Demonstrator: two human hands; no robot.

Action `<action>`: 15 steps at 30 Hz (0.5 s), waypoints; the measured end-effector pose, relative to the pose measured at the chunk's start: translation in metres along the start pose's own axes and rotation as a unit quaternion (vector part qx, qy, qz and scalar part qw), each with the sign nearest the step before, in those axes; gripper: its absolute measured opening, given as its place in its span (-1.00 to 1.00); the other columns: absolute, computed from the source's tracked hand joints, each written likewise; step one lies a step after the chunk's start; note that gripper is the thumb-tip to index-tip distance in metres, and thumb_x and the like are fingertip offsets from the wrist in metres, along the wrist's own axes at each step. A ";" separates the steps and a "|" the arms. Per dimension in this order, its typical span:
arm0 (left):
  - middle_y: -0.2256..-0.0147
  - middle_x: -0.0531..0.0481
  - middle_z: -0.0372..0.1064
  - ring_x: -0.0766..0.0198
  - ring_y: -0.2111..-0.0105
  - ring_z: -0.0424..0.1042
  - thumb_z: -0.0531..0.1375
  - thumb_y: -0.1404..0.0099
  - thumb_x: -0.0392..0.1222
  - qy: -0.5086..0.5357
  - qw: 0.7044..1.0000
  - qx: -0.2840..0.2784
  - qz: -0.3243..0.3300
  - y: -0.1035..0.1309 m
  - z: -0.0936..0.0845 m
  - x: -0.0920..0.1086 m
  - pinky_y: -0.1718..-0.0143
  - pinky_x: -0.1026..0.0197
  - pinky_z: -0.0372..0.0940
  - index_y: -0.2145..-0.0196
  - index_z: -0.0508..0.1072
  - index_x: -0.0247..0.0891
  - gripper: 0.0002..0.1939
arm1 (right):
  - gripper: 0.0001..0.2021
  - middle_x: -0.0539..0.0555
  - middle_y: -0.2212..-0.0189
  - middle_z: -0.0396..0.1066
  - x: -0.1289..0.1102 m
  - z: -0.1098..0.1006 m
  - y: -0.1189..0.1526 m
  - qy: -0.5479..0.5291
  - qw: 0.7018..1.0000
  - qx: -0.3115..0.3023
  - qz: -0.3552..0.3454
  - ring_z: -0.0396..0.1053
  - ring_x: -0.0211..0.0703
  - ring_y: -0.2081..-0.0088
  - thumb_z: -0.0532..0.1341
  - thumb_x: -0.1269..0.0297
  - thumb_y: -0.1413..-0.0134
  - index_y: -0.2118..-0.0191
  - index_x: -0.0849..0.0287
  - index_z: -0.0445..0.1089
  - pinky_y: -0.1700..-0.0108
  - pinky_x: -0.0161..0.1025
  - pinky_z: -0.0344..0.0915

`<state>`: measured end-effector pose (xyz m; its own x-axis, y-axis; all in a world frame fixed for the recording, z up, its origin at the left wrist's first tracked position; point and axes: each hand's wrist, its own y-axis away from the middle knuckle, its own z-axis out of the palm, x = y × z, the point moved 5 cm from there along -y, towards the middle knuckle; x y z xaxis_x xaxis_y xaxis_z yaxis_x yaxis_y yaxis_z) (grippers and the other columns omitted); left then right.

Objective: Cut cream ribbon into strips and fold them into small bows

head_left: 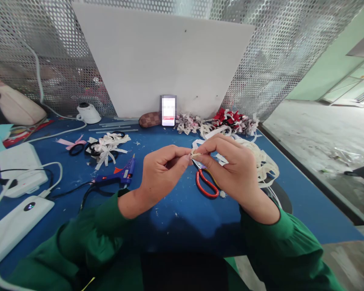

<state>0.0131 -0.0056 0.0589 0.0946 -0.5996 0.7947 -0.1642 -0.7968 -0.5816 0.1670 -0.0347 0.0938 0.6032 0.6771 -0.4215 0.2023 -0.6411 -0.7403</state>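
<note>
Between the fingertips of both hands is a small cream ribbon piece (195,155), mostly covered by the fingers. My left hand (165,165) pinches it from the left, and my right hand (230,159) pinches it from the right. Beneath the hands lies a pair of scissors (206,185) with red and yellow handles, its blades partly hidden. Loose cream ribbon (265,161) is heaped behind and to the right of my right hand. To the left of my left hand rests a blue glue gun (117,174) with its cord.
White bows with black hair ties (107,147) and a pink bow (75,143) lie at left. A phone (168,110) stands against a white board (170,60). Several grey and red bows (230,119) sit behind. White power banks (20,226) and cables occupy the left side of the blue table (182,218).
</note>
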 end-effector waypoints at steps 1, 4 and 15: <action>0.44 0.02 0.54 0.35 0.48 0.41 0.27 -0.31 -0.27 0.002 1.000 -0.004 0.002 0.000 0.000 0.000 0.46 0.28 0.27 0.30 0.63 -0.23 -0.89 | -0.86 -0.03 0.41 0.51 0.000 0.000 0.000 0.009 1.000 0.006 -0.001 0.43 -0.18 0.36 0.30 0.42 -0.22 0.37 0.10 0.39 0.21 -0.15 0.32; 0.43 0.02 0.54 0.34 0.46 0.43 0.26 -0.32 -0.28 -0.003 1.000 -0.011 0.013 0.000 0.001 0.000 0.45 0.29 0.29 0.29 0.63 -0.23 -0.88 | -0.87 -0.03 0.42 0.50 0.001 0.000 0.001 0.031 0.999 0.020 0.008 0.43 -0.17 0.35 0.30 0.41 -0.21 0.36 0.10 0.41 0.21 -0.15 0.33; 0.42 0.01 0.53 0.32 0.45 0.44 0.23 -0.36 -0.24 -0.058 0.996 -0.022 0.071 -0.001 0.001 -0.001 0.44 0.27 0.28 0.26 0.61 -0.22 -0.87 | -0.92 0.02 0.36 0.51 0.012 0.004 0.000 -0.030 0.999 0.002 0.039 0.47 -0.16 0.31 0.30 0.42 -0.21 0.30 0.10 0.52 0.28 -0.18 0.39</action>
<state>0.0142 -0.0049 0.0585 0.1790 -0.7127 0.6782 -0.2262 -0.7007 -0.6767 0.1716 -0.0249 0.0868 0.5705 0.6450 -0.5084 0.1532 -0.6918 -0.7057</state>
